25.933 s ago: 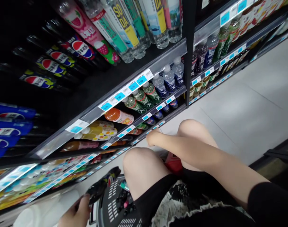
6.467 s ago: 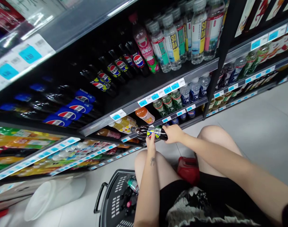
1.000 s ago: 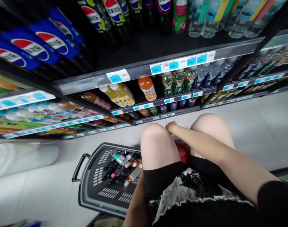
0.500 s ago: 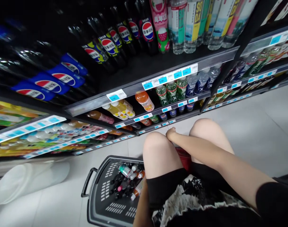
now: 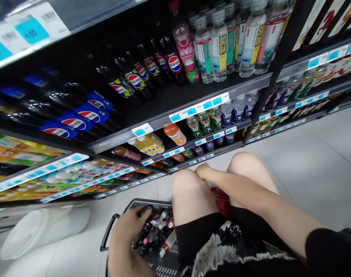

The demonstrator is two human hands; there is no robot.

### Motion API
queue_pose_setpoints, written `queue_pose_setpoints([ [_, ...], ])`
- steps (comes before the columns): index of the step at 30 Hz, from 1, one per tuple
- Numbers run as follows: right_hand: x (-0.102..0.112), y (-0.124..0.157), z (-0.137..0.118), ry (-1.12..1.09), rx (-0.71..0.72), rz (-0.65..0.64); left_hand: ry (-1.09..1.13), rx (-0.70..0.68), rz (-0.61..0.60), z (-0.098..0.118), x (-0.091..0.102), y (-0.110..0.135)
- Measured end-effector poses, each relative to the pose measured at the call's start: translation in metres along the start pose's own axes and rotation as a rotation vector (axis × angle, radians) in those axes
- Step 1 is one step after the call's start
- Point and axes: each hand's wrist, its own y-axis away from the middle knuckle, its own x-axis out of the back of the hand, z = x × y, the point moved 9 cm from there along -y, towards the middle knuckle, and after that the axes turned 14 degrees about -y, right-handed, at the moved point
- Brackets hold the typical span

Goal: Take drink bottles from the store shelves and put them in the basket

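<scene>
My left hand [image 5: 131, 222] reaches over the grey basket [image 5: 162, 202] on the floor. Its thumb and fingers are closed around a dark bottle [image 5: 144, 211], partly covered by the hand. Small bottles lie piled in the basket: dark ones, a clear one [image 5: 158, 222], an orange-labelled one with a white cap [image 5: 167, 244], and one with a pink cap [image 5: 146, 241]. My right hand [image 5: 203, 171] rests against the inner side of my left knee [image 5: 189, 188], its fingers mostly hidden.
Drink shelves with price tags rise ahead, holding cola bottles [image 5: 135, 80], soda water [image 5: 218, 48], a pink bottle [image 5: 185, 48] and an orange drink [image 5: 174, 134]. A translucent white bucket [image 5: 25, 236] lies at left. A red thing [image 5: 221, 202] shows between my knees.
My left hand has come up from beside my thigh into the basket and closed on a dark bottle. The view has tilted up slightly. My right hand stays by the knee.
</scene>
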Motion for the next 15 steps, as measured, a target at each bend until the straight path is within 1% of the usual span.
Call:
queue_pose_setpoints([
  [2, 0.009, 0.01, -0.012, 0.032, 0.061, 0.006, 0.024, 0.115, 0.102, -0.006, 0.049, 0.028],
  [4, 0.022, 0.021, -0.03, 0.051, 0.179, 0.065, 0.136, 0.189, 0.254, -0.002, 0.087, 0.06],
  [6, 0.04, 0.035, -0.05, 0.018, 0.346, 0.171, 0.285, 0.202, 0.454, 0.012, 0.117, 0.088],
  [8, 0.063, 0.052, -0.068, -0.102, 0.552, 0.309, 0.462, 0.145, 0.615, 0.032, 0.135, 0.105],
  [10, 0.094, 0.072, -0.072, -0.325, 0.733, 0.493, 0.643, 0.05, 0.728, 0.053, 0.151, 0.106],
  [12, 0.126, 0.091, -0.061, -0.543, 0.843, 0.681, 0.809, -0.054, 0.823, 0.072, 0.167, 0.094],
  [13, 0.14, 0.098, -0.052, -0.608, 0.861, 0.757, 0.89, -0.102, 0.862, 0.08, 0.175, 0.083],
  [15, 0.158, 0.107, -0.035, -0.631, 0.824, 0.856, 1.083, -0.191, 0.894, 0.098, 0.185, 0.052],
])
